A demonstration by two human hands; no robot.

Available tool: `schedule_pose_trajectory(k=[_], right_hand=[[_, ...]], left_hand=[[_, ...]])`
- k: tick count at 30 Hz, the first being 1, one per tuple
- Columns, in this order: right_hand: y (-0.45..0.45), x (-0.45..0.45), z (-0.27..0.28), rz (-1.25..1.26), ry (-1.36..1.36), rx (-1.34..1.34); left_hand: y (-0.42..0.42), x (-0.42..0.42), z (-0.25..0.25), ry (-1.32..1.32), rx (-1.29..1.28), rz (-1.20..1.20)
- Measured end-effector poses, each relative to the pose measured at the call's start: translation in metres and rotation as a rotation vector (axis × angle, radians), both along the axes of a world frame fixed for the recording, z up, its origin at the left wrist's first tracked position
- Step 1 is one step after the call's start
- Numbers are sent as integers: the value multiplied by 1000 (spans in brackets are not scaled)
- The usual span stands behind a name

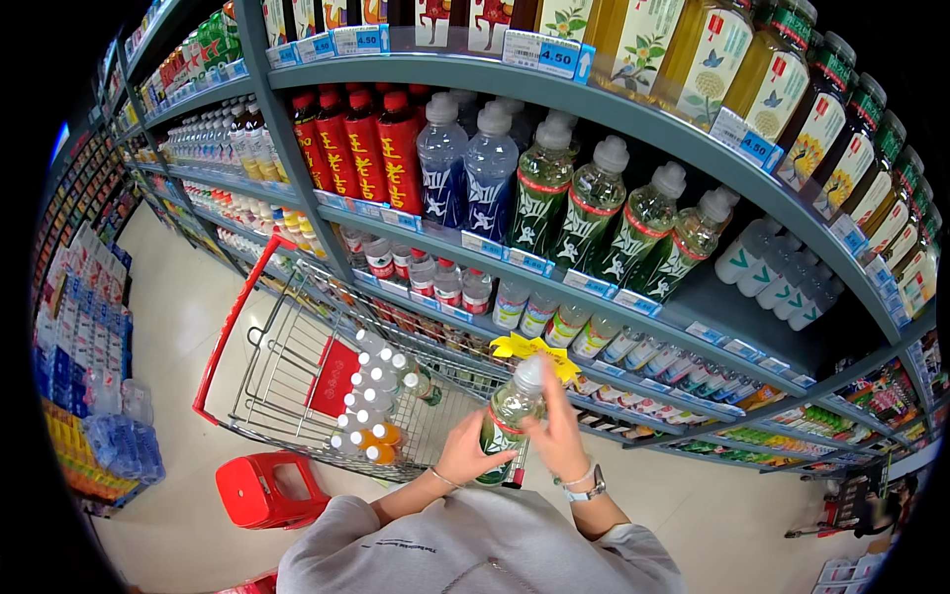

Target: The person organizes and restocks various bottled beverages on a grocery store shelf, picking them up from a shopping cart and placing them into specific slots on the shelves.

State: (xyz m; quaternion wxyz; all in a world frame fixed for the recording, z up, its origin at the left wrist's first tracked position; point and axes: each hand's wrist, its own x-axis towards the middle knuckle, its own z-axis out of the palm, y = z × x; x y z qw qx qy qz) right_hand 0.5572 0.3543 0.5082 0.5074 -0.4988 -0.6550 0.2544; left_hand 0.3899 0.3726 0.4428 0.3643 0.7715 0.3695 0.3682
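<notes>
A green-labelled drink bottle with a clear cap [513,410] is held upright in front of my chest. My left hand [469,450] grips its lower part. My right hand [555,429], slightly blurred, is at its upper right side, fingers near the neck; whether it grips the bottle is unclear. Behind the bottle's cap shows a yellow star-edged sign [536,355]. To the left stands a wire shopping cart [286,341] with white-capped bottles [378,379] and several orange-drink bottles [382,433] inside. Similar green-labelled bottles [590,211] line the shelf ahead.
A grey shelf unit [445,70] with price tags curves across the front, holding red-labelled bottles [364,148] and white bottles [779,275]. A red plastic stool [256,494] stands at the lower left. Stacked goods [89,349] line the far left; another cart [839,512] is at right.
</notes>
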Motion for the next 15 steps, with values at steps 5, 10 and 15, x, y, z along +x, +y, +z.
schedule_pose_trajectory(k=[5,10,15], right_hand=[[1,-4,12,1,-273,-81],[4,-1,10,7,-312,-12],[25,8,45,-6,-349,218]], left_hand=[[15,2,10,81,54,5],[18,-4,14,100,72,-8],[23,-18,29,-23,98,-5]])
